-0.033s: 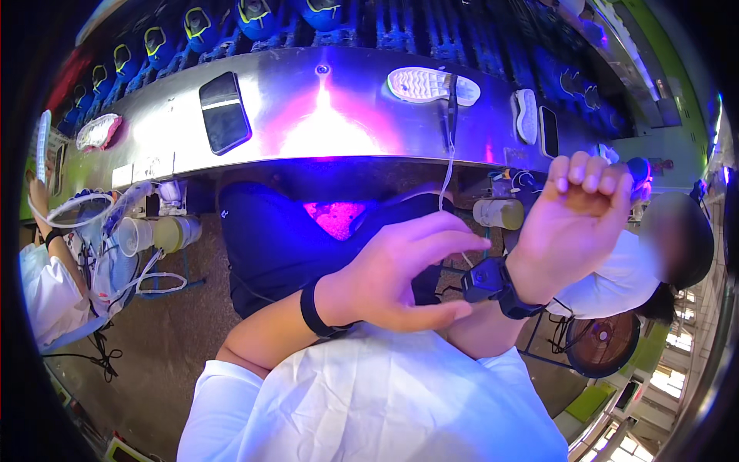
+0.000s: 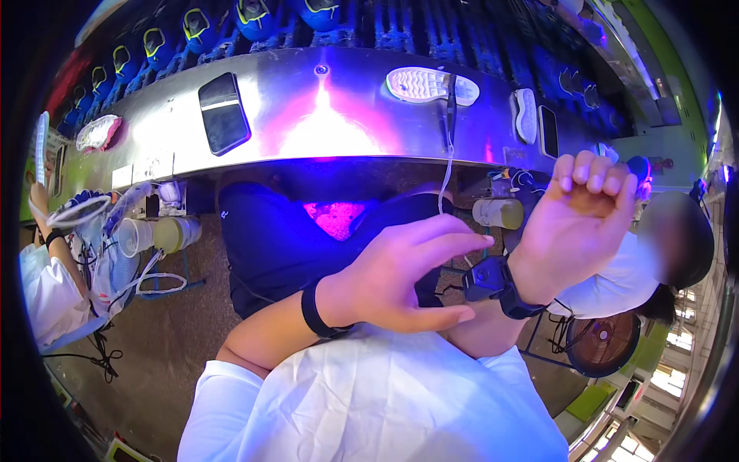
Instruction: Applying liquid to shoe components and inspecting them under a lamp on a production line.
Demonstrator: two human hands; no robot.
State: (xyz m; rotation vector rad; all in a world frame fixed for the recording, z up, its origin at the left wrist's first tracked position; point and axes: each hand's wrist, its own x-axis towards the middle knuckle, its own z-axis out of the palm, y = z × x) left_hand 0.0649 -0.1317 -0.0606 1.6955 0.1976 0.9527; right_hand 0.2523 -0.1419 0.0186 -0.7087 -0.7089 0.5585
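My left hand [image 2: 404, 273] hovers above my lap, thumb and fingers apart, holding nothing. Its fingertips are close to a small black box-shaped device [image 2: 483, 279] strapped to my right wrist; I see no contact. My right hand [image 2: 573, 227] is raised with its palm in view and its fingers loosely curled, nothing in them. A black band [image 2: 309, 309] circles my left wrist. Beyond the hands, a white shoe sole [image 2: 419, 86] lies tread up on the metal bench [image 2: 292, 146]. A dark slim tool [image 2: 451, 115] with a pale cord rests across it.
A phone [image 2: 225, 114] lies left on the bench, a second sole [image 2: 525, 115] and phone [image 2: 548, 131] right. Behind runs a conveyor [image 2: 400, 31] with blue shoes. Tubs [image 2: 175, 233] hang below the bench. Co-workers sit left [image 2: 54, 292] and right [image 2: 608, 273]; a fan [image 2: 603, 339] stands right.
My right hand has shifted very slightly to the right. At the left, the co-worker's arm and the pale tubing have moved a little. The things on the bench are unmoved.
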